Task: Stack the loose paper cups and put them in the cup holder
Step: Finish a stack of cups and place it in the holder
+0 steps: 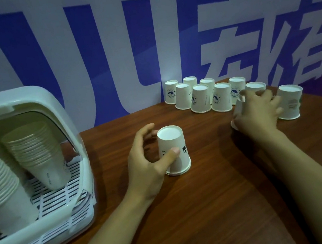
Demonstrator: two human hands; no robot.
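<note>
Hands first: my left hand (145, 160) curls around an upside-down paper cup (174, 150) standing near the middle of the wooden table (213, 209), thumb pressed on its printed side and fingers round the far side. My right hand (257, 113) reaches further right and closes over a second inverted cup (236, 109); most of that cup is hidden under my fingers, so I judge it gripped but cannot see how firmly. Just right of that hand stands another loose cup (289, 102), and one more (255, 86) sits just beyond my knuckles. Farther back, toward the blue and white banner wall (100, 46), a cluster of inverted cups (200, 94) stands rim-down, close together, some touching. At the near left sits the white cup holder (75, 149), its cover raised, with two tall nested stacks (33, 156) leaning on the slatted tray. By my reckoning the job is partly along: the holder already carries stacks, yet about ten cups on the table remain single, none nested. Everything out here is left to gather, stack and carry across to the holder.
</note>
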